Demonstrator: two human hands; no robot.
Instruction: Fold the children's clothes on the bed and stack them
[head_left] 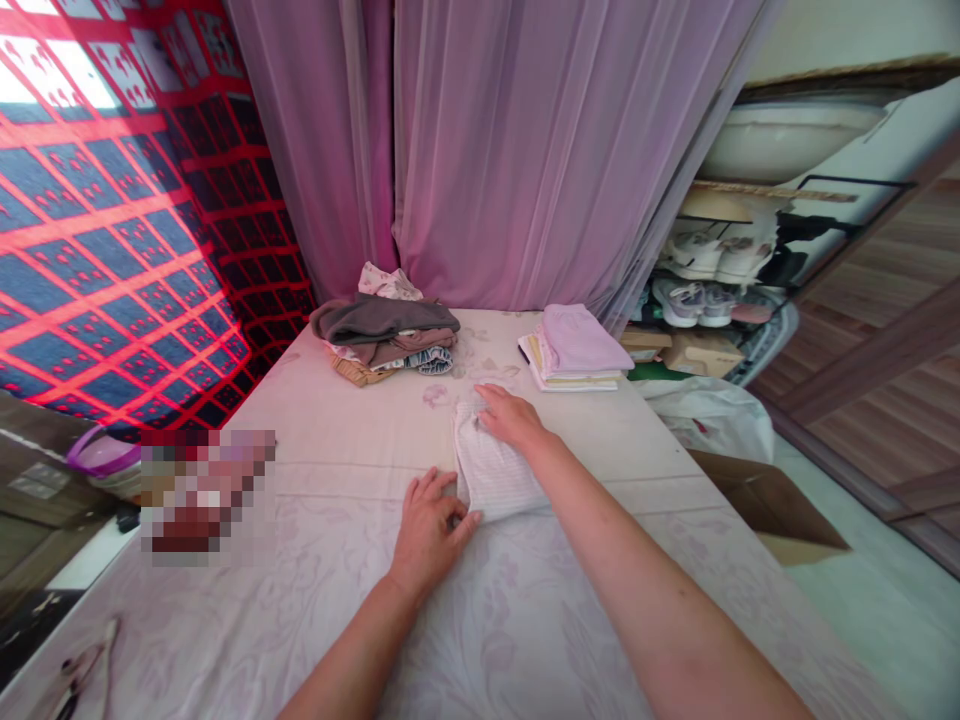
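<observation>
White striped cloth (491,470) folded on bed (315,440), under right hand (511,418), left hand (429,530) touching

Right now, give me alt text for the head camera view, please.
A person's left hand and right hand rest on a pale striped folded cloth lying on a floral sheet. Beyond it sit a pile of folded clothes topped in dark grey and a lilac-topped folded stack, in front of a sheer mauve curtain.
</observation>
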